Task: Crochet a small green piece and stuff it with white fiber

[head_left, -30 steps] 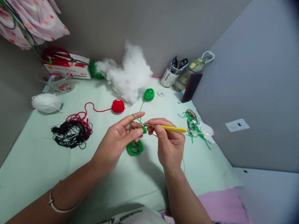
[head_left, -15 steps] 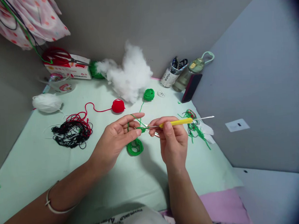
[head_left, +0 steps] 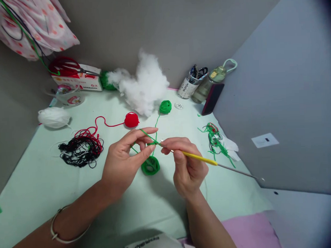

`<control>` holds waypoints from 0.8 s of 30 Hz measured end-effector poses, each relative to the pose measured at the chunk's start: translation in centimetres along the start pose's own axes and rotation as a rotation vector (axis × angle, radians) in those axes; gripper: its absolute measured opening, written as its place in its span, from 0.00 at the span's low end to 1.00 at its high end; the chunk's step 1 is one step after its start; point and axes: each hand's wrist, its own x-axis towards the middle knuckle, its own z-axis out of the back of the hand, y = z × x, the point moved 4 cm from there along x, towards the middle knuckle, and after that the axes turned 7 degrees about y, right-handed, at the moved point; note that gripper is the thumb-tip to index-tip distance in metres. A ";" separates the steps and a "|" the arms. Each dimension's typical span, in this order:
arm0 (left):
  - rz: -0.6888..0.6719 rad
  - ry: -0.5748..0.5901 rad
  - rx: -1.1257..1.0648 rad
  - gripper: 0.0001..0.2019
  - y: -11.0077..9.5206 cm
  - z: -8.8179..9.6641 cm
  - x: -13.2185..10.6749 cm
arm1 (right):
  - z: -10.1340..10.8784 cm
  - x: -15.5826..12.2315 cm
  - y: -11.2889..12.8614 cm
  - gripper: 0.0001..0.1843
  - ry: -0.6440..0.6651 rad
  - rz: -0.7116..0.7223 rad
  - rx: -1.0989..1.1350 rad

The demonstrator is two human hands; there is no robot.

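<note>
My left hand [head_left: 125,158] pinches a small piece of green crochet work [head_left: 154,143] between thumb and fingers, with green yarn running over the raised index finger. In my right hand [head_left: 187,166] is a crochet hook [head_left: 200,158] with a yellow handle, its tip at the green stitches and its long metal end pointing down to the right. A strand leads from the work up to a green yarn ball [head_left: 165,107]. Below the hands, a coil of green yarn [head_left: 150,165] lies on the table. The fingers partly cover the stitches.
Red yarn ball [head_left: 131,120], tangled black yarn [head_left: 81,150] and white yarn ball [head_left: 53,117] lie left. White stuffing [head_left: 146,85] sits at the back. Scissors [head_left: 67,67] rest on a box. A pen cup [head_left: 189,83], bottle [head_left: 207,84] and phone [head_left: 212,99] stand right, near yarn scraps [head_left: 216,140].
The crochet hook has tilted, its free end swinging down to the right. My right hand has turned with it, and its fingers are now close to the green work in my left hand.
</note>
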 end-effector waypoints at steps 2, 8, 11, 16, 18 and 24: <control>0.002 0.002 -0.013 0.15 0.1 0.1 0.1 | -0.1 -0.1 -0.2 0.14 0.000 0.019 -0.017; 0.079 0.094 -0.157 0.18 1.2 0.1 0.5 | 0.0 0.0 -0.4 0.12 -0.007 -0.023 -0.006; 0.063 0.061 -0.136 0.19 1.1 0.2 0.4 | 0.1 0.3 -0.5 0.12 0.016 -0.098 0.064; 0.085 0.052 -0.103 0.18 0.9 -0.2 0.1 | -0.2 0.1 -0.5 0.15 0.103 -0.020 -0.034; 0.147 0.093 -0.223 0.22 1.0 -0.7 0.0 | -0.6 -0.4 -0.4 0.19 0.118 0.057 -0.213; 0.390 0.269 -0.662 0.16 1.3 -1.5 0.2 | -0.1 -0.4 0.1 0.18 -0.020 -0.001 -0.159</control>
